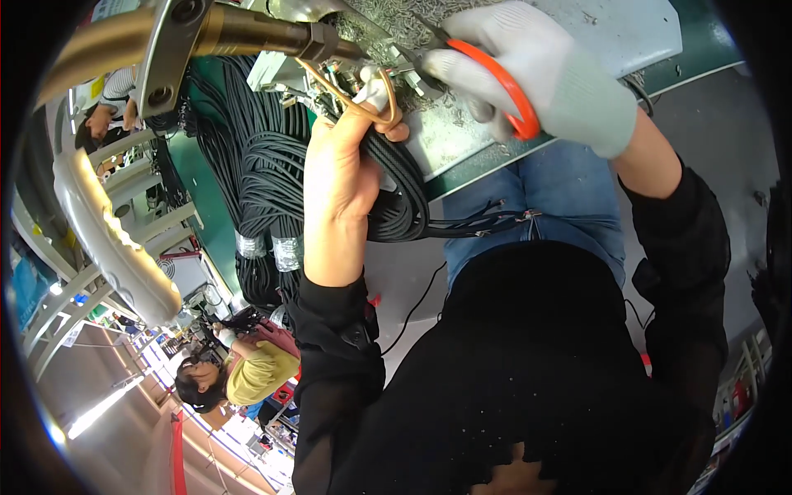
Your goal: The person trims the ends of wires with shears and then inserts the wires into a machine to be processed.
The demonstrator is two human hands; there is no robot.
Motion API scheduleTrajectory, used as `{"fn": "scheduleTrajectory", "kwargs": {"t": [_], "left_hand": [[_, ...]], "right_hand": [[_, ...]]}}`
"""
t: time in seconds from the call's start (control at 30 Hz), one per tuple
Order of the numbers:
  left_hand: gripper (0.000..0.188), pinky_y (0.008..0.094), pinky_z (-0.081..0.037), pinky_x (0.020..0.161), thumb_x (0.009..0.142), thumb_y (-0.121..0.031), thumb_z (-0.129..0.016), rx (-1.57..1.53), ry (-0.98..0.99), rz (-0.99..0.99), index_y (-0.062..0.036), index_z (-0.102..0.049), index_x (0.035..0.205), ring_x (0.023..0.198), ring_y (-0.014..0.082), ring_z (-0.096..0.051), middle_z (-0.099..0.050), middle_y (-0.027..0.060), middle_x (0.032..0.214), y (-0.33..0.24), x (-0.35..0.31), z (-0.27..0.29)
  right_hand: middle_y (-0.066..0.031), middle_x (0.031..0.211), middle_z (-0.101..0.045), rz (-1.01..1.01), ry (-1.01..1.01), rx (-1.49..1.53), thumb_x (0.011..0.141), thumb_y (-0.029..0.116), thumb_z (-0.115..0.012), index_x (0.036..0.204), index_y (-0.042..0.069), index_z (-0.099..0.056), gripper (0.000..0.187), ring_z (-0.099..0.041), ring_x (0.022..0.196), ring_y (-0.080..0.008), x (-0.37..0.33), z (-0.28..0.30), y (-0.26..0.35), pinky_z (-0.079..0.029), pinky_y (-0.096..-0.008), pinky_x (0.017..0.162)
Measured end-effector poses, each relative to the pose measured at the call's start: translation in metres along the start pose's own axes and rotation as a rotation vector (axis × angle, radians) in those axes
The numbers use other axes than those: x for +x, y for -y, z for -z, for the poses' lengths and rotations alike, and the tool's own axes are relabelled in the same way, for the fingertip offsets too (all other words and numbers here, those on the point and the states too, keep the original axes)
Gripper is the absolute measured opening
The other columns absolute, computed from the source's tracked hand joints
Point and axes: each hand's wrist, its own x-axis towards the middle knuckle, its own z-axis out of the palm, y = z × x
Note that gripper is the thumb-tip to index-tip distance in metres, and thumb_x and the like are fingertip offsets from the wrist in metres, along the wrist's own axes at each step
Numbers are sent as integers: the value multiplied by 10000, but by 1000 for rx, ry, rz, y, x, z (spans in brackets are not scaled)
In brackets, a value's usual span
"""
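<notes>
Head view shows your left hand [342,169] pinched closed on black cables [400,181] at the worktop [701,54] edge, your gloved right hand [532,70] gripping red-handled cutters [507,81]; you're apparently trimming, which calls for steady ends.

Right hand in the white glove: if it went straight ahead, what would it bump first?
The right hand would probably bump the grey metal piece near the left hand, though depth is unclear.
</notes>
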Motion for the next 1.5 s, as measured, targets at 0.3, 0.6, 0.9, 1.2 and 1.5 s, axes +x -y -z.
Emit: {"fn": "scheduleTrajectory", "kwargs": {"t": [0.3,0.6,0.9,1.2,1.5], "left_hand": [[228,229,-448,583,772,-141,-733,447,-119,-115,-17,-589,898,635,93,-537,-575,-1,761,-10,11,-10],[392,213,-444,604,697,-261,-813,660,-136,-328,-30,-592,922,671,70,-533,-595,3,803,-7,12,-2],[333,220,-453,597,708,-214,-785,615,-215,-293,-24,-593,902,657,71,-539,-592,-5,775,-3,12,-6],[231,218,-454,583,728,-125,-709,618,-205,-284,-27,-597,905,642,74,-545,-595,-2,762,-2,12,-9],[262,289,-469,565,829,-150,-668,592,-82,-249,-28,-522,1010,650,129,-524,-567,45,838,-4,11,-4]], "right_hand": [[-72,560,-500,526,-132,-184,712,170,-634,719,72,-540,136,-542,481,-231,19,-26,-42,-418,-314,454],[-65,491,-550,-728,341,866,848,194,-569,594,13,-590,313,-546,407,-132,32,-6,-16,-412,-241,405],[-70,506,-577,-843,382,949,880,247,-545,599,-12,-611,388,-558,408,-118,33,0,-17,-415,-230,404],[-55,486,-555,-259,315,715,884,215,-523,582,23,-576,363,-569,418,-131,25,-8,-29,-424,-242,417],[-71,527,-579,-917,420,895,873,242,-555,652,-3,-556,331,-571,423,-132,36,3,-9,-426,-237,415]]}}
